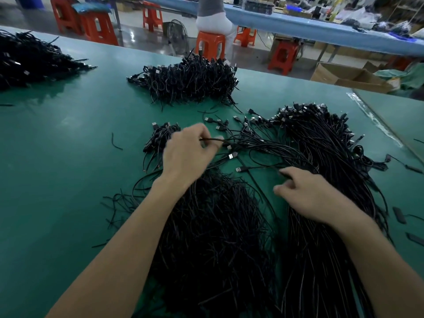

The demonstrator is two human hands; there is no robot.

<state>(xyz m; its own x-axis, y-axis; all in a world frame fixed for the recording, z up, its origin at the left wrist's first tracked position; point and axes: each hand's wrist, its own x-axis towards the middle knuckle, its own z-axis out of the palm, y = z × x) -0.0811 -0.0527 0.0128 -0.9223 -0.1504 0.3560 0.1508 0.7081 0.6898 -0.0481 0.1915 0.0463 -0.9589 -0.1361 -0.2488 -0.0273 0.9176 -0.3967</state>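
Left hand [188, 154] is out over the green table [68, 157], and it is pinching a thin black cable [212, 139] between thumb and fingertips, the other fingers curling in around it. That cable is running off to the right, just above the tabletop, into the loose scatter of USB plugs [236, 119] spread ahead of the hands.

Right hand [312, 196] is resting lower and to the right, at the near edge of the long cable bundle [321, 145]. Its fingers are curling loosely, thumb held apart, and the index fingertip is meeting a second USB cable [240, 169], whose silver plug is lying on the table pointing left. Whether that hand is really gripping it, I cannot tell.

Between the two forearms a big heap of cut cable ends [213, 226] is sprawling toward the camera. A small coiled bundle [158, 138] is sitting just beyond the left hand. Farther back a tangled pile [190, 79] is sitting mid-table, and another pile [27, 60] is lying at the far left. Beyond the table, orange stools [211, 45] are standing on the floor, a person [213, 17] is sitting on one, and a cardboard box [344, 76] is lying open at the right.
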